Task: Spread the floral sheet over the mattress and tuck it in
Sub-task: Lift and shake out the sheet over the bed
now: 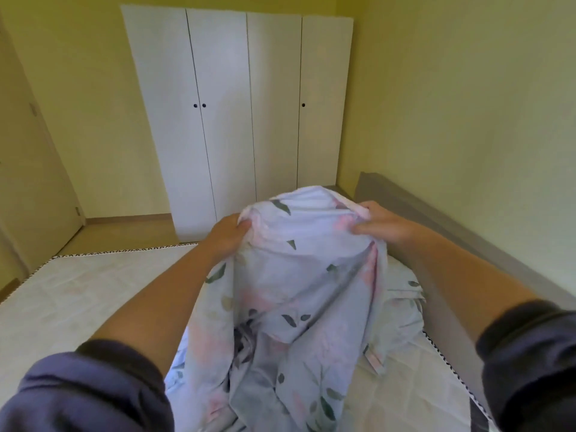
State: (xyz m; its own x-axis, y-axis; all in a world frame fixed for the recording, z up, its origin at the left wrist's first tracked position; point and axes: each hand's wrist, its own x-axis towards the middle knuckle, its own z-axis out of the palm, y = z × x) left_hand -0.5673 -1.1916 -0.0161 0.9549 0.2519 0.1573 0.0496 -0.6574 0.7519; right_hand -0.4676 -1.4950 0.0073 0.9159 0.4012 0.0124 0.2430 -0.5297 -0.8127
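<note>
The pale mattress [78, 300] is filling the lower part of the view, running from 9 o'clock round to 5 o'clock, with a black-and-white zigzag trim edging it. A white wardrobe [237, 120] with four doors is standing against the yellow wall at 12 o'clock. The floral sheet [305, 275], light blue with pink blooms and dark green leaves, is hanging in a bunched, crumpled mass at the centre. Its top is being lifted clear of the bed, and its lower folds are trailing onto the mattress toward 6 o'clock and spilling a little toward 4 o'clock. A grey bed frame [436, 226] is running along the wall from 2 o'clock down to 4 o'clock.

Both forearms are reaching forward out of dark sleeves. The left hand [229, 233] is gripping the raised top of the sheet at its 9 o'clock side. Its fingers [244, 225] are curling tightly into the cloth with the thumb pressing on the near face. The right hand [381, 224] is gripping the same bunched top at its 3 o'clock side. Its thumb is pinching fabric on the near face while the other fingers [369, 207] are wrapping over the upper edge.
</note>
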